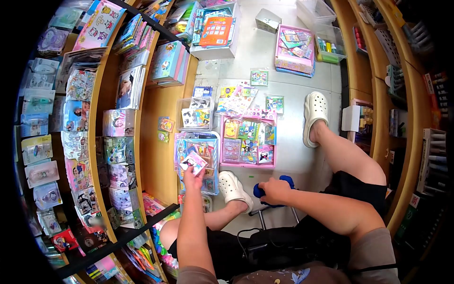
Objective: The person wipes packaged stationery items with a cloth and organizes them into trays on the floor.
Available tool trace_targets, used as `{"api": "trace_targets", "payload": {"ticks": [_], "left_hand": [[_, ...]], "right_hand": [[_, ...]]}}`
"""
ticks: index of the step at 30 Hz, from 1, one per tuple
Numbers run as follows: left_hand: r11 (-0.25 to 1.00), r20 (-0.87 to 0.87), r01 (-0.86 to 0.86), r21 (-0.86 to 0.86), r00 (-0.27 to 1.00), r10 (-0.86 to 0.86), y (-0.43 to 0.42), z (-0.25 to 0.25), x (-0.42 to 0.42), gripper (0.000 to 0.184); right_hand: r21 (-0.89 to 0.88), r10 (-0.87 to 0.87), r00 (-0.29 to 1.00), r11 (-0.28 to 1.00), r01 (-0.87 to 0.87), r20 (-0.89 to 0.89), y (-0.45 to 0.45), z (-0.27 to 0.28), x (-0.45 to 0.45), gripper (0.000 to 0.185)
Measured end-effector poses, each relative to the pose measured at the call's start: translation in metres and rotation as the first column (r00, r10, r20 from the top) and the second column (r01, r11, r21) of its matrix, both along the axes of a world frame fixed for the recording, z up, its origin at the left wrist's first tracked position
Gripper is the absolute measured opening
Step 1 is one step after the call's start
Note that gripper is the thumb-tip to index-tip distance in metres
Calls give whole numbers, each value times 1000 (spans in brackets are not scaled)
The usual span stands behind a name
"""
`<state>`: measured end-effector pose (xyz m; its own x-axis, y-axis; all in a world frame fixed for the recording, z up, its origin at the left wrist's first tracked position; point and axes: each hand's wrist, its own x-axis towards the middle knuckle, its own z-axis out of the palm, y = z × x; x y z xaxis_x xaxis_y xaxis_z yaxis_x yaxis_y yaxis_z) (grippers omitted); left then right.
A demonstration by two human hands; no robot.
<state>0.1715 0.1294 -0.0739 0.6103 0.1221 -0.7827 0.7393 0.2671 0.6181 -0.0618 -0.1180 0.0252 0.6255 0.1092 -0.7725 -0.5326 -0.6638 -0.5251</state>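
Over the blue-edged tray [218, 161], I record the left hand [193, 179] gripping a small, partly pink packet [195, 162] printed with a black-and-white character; its fingers hold the packet by the lower edge. I find the right hand [275, 191] resting on a blue padded item [286, 180], with metal legs showing below; I cannot tell whether its fingers grip the padding or merely lie on it.

Just right of the tray sits a pink box [248, 165], holding several packets in rows; one at its lower right corner bears a similar black-and-white character. Beyond the tray I note a clear container [195, 128] of printed items. Loose sheets [239, 100] overlap the pink box's far end, and two green-edged packets [259, 77] lie apart on the tiled floor [293, 137].

I observe one white clog [231, 188] near the tray and the other [316, 111] right of the pink box. Farther out, a white carton [215, 52] carries booklets. Wooden shelves of packaged goods flank the floor on both sides.
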Motion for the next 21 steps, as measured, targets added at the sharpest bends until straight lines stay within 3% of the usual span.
{"api": "trace_targets", "payload": {"ticks": [10, 17, 18, 21], "left_hand": [[996, 63, -90, -3, 994, 90, 37, -19, 49, 23], [991, 70, -87, -103, 993, 95, 69, -32, 101, 18], [990, 127, -93, -103, 986, 106, 82, -49, 116, 21], [952, 320, -224, -210, 904, 283, 29, 6, 126, 28]], "right_hand": [[22, 28, 1000, 999, -29, 4, 10, -8, 2, 50], [13, 54, 998, 998, -54, -32, 12, -7, 4, 48], [15, 51, 998, 999, -50, -40, 12, -7, 4, 48], [20, 41, 997, 999, -39, -67, 13, -7, 3, 47]]}}
